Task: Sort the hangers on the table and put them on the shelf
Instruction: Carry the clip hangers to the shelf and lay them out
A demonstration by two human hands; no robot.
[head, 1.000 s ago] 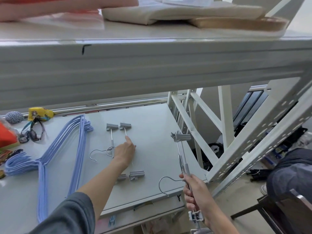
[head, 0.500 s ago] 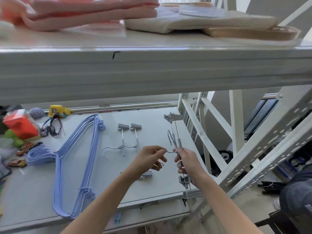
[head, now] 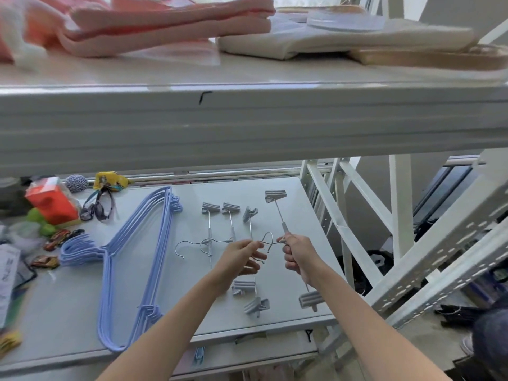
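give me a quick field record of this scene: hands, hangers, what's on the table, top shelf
left hand: pinches a wire hook of a grey metal clip hanger
right hand: grips the bar of another grey clip hanger
flat on white table: two more grey clip hangers, side by side
blue wire hangers: stacked bundle, left of the clip hangers
table's left end: orange box, sunglasses
top shelf: folded pink cloth, folded cream cloth
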